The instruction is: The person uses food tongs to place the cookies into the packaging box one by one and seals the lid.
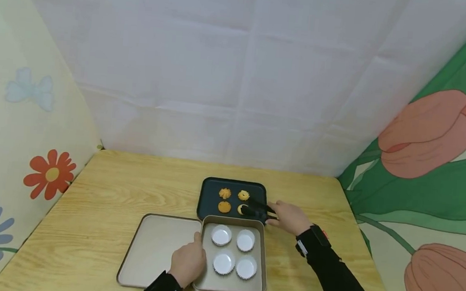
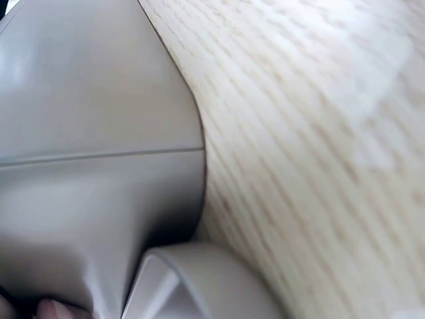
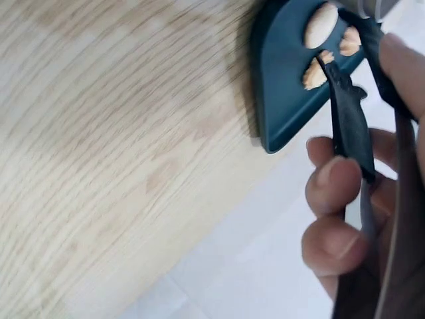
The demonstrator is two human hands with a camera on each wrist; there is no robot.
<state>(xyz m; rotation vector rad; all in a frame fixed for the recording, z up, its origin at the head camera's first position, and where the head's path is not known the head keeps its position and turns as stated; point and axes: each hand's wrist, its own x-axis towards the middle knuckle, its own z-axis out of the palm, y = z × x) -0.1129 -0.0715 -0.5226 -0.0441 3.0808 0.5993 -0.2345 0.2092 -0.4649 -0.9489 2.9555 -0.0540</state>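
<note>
My right hand [image 1: 290,217] grips black tongs [image 3: 352,123] at the right end of a dark tray [image 1: 210,211]. The tongs' two arms are spread, and their tips reach in among the cookies on it. One tip overlaps the pale cookie [image 1: 240,208] at the front right. A flower-shaped cookie [image 1: 243,195] lies just behind that one. My left hand [image 1: 188,260] holds the left wall of a square beige baking tin [image 1: 265,257], index finger along the rim. White fluted cups, among them a front-left cup [image 1: 224,261], stand inside the tin.
A flat beige lid-like tray [image 1: 163,245] lies left of the tin, close against it. Two more cookies, a star-shaped cookie [image 1: 225,193] and a round cookie [image 1: 224,207], sit on the dark tray's left half. A white cloth [image 1: 222,71] hangs behind the wooden table [image 1: 132,178].
</note>
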